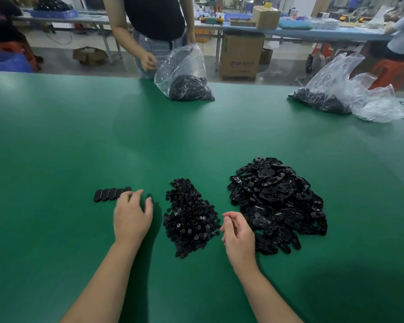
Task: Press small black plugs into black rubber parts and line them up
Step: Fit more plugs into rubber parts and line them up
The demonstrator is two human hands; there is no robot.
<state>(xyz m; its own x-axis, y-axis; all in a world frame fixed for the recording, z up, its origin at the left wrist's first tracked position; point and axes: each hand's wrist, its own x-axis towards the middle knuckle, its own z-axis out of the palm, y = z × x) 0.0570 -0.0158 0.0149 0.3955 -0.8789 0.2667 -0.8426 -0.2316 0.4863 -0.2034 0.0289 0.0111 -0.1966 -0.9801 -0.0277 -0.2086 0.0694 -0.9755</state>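
A row of several oval black rubber parts (pixel 107 194) lies on the green table (pixel 79 136) at the left. My left hand (pixel 132 216) rests at the row's right end, fingers bent over the last part and hiding it. A heap of small black plugs (pixel 189 215) sits between my hands. To its right lies a bigger heap of oval black rubber parts (pixel 278 203). My right hand (pixel 237 231) hovers between the two heaps with loosely curled fingers and holds nothing I can see.
Across the table a person (pixel 149 26) holds a clear plastic bag of black parts (pixel 184 75). A second bag of black parts (pixel 331 89) and crumpled plastic lie at the far right. Benches, cardboard boxes and stools stand beyond the table.
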